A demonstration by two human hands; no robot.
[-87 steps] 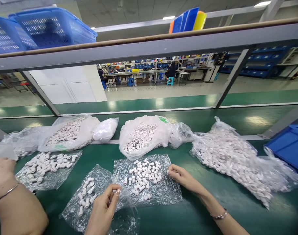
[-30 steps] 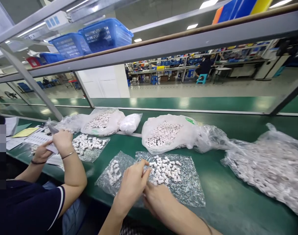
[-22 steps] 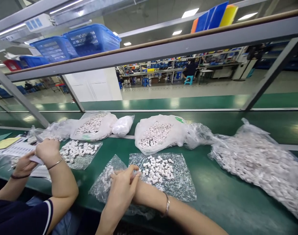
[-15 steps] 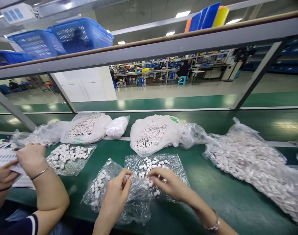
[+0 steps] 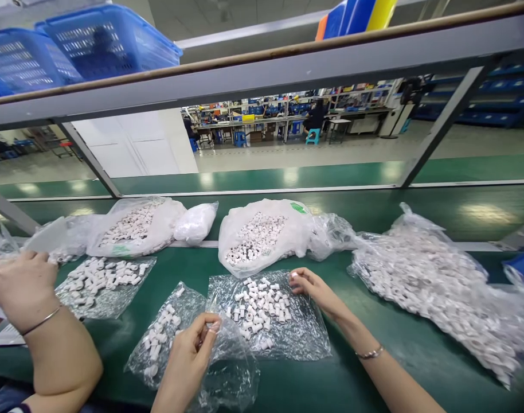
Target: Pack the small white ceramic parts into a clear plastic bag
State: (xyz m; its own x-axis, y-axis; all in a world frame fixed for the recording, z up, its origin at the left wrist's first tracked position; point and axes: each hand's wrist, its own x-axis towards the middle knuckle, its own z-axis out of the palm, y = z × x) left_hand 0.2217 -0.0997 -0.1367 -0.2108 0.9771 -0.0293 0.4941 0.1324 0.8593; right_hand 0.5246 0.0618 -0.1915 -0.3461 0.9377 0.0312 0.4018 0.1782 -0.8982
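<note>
My left hand (image 5: 191,355) pinches the edge of a clear plastic bag (image 5: 231,367), which lies on the green table with several white fittings (image 5: 161,335) in its left part. Just behind and to the right, a loose pile of white fittings (image 5: 262,307) rests on a flat clear plastic sheet (image 5: 305,338). At the right edge of that pile my right hand (image 5: 311,287) has its fingertips closed together around a small white piece (image 5: 293,276). The bag overlaps the sheet's left side.
Behind the sheet sits an open white bag (image 5: 298,229) of fittings. A large full bag (image 5: 438,287) lies right. At left, a co-worker's arm (image 5: 55,344) is beside another fitting pile (image 5: 101,278). A shelf beam (image 5: 262,71) crosses overhead.
My right hand has moved right and back, from over the pile to its right edge. My left hand still holds the bag. The co-worker's hand has raised a pale sheet. The view has shifted slightly.
</note>
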